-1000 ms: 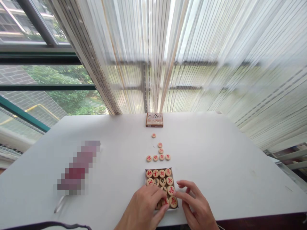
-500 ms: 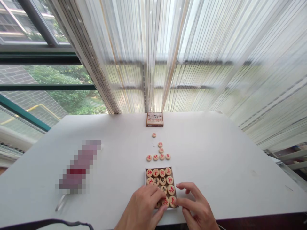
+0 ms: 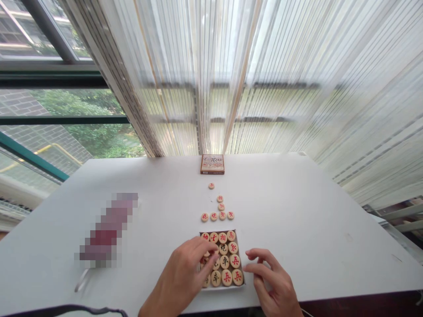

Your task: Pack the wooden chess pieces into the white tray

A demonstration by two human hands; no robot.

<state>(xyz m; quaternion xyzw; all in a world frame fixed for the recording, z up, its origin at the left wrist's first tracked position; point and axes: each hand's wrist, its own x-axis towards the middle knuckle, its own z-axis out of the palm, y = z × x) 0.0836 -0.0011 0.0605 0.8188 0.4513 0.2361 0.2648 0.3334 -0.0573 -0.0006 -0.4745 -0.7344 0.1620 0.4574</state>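
A shallow white tray (image 3: 243,281) near the table's front edge holds several round wooden chess pieces (image 3: 228,260) with red and black characters. My left hand (image 3: 185,273) lies over the tray's left side, fingers bent, with fingertips touching pieces in the second row. My right hand (image 3: 271,281) rests on the table just right of the tray, fingers spread and holding nothing. Several loose red-marked pieces (image 3: 218,215) lie on the white table (image 3: 297,220) beyond the tray.
A small brown box lid (image 3: 212,164) sits at the table's far edge by the sheer curtain (image 3: 264,75). A blurred reddish object (image 3: 107,231) lies at the left. A dark strap (image 3: 66,311) shows at the bottom left.
My left hand moved up from the tray's bottom row to the left side of the second row, uncovering the bottom pieces. My right hand drew slightly away from the tray's edge.
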